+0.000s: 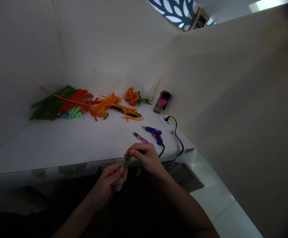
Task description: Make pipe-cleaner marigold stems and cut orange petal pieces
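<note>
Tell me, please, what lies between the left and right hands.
The head view shows a small green piece there, held by the left hand and right hand.

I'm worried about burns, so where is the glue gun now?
In the head view, the glue gun lies right of centre on the white table, between the pink-handled snips and the white power strip, beyond the right hand.

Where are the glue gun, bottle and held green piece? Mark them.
Glue gun [156,131]: head view, blue body.
Bottle [161,102]: head view, pink section.
Green piece [127,161]: head view, its visible middle.
</note>
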The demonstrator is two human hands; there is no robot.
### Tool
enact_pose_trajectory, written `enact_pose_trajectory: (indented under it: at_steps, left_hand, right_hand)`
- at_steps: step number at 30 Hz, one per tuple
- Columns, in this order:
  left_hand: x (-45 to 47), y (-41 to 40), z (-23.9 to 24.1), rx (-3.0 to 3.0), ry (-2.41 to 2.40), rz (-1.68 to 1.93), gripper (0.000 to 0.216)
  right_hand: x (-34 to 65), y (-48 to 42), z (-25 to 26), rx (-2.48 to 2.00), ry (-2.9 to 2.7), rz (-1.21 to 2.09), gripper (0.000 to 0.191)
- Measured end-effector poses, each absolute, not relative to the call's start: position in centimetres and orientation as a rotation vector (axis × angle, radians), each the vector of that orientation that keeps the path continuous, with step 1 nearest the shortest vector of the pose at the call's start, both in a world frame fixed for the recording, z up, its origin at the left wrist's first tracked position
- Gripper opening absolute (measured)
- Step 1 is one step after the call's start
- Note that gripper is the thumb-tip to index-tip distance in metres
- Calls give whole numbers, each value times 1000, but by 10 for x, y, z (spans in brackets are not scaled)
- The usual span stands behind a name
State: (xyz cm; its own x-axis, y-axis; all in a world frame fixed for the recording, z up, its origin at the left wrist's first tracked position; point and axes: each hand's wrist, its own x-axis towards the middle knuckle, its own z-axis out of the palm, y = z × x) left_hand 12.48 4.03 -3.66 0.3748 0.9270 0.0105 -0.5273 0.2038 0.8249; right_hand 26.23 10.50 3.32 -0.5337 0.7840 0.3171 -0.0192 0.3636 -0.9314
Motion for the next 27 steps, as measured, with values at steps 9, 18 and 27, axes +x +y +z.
enact_pose_trajectory:
  at_steps: [9, 18, 27]
  left_hand:
    - [121, 51, -42, 699, 300, 853, 37]
    - [119, 41, -13, 1285, 748, 1023, 29]
    - [108, 3, 26, 2314, 1150, 461, 27]
  right_hand:
    - [260, 111, 28, -520, -1768, 1414, 18]
    - [293, 107, 45, -547, -2133, 1018, 24]
    - [317, 50, 71, -902, -2604, 901, 19]
